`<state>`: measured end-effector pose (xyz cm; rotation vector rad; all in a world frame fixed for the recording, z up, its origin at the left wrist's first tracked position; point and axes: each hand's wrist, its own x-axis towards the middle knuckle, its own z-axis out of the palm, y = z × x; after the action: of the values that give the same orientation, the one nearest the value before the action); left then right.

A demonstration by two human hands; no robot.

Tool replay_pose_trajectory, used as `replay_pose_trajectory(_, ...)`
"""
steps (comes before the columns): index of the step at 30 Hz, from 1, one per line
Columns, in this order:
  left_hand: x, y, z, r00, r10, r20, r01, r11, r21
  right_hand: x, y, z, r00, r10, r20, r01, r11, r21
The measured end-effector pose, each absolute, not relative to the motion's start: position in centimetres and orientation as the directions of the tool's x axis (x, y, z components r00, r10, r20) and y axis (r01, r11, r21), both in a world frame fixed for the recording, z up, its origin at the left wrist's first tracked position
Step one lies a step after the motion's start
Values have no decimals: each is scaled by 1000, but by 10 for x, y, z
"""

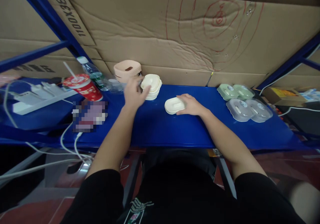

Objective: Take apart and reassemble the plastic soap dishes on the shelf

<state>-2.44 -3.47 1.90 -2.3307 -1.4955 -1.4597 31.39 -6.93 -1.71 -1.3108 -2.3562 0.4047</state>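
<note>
My right hand (191, 104) grips the right end of a cream, rounded plastic case (174, 105) with a raised ridge on top, at the middle of the blue table. My left hand (133, 93) is beside a short stack of similar cream pieces (152, 86), its thumb and forefinger curved and apart at the stack's left side. Whether its fingertips touch the stack I cannot tell. Behind that hand stands a peach plastic container (127, 70) with a slot in its top.
Right on the blue table (160, 130) lie green double cases (235, 92) and clear grey ones (248, 110). At left stand a red cup with a straw (86, 88), a water bottle (94, 74) and a power strip (42, 99) with cables. A cardboard wall (150, 34) closes the back.
</note>
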Motion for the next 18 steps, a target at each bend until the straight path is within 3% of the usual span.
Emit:
replay_pose_trajectory(3, 7, -54, 15, 486, 706, 515, 609, -696, 380, 316, -67, -13, -394, 851, 346, 686, 523, -505)
replay_pose_trajectory(5, 22, -60, 11, 580, 707, 405, 568, -708, 421, 318, -67, -11, -342, 844, 413, 659, 528, -535)
replay_pose_trajectory(14, 31, -52, -3, 468, 723, 508, 456, -690, 562, 317, -66, -9, -266, 809, 524, 622, 560, -548)
replay_pose_trajectory(18, 29, -53, 1, 532, 687, 495, 468, -726, 504, 315, -68, -6, -304, 790, 533, 648, 582, -492)
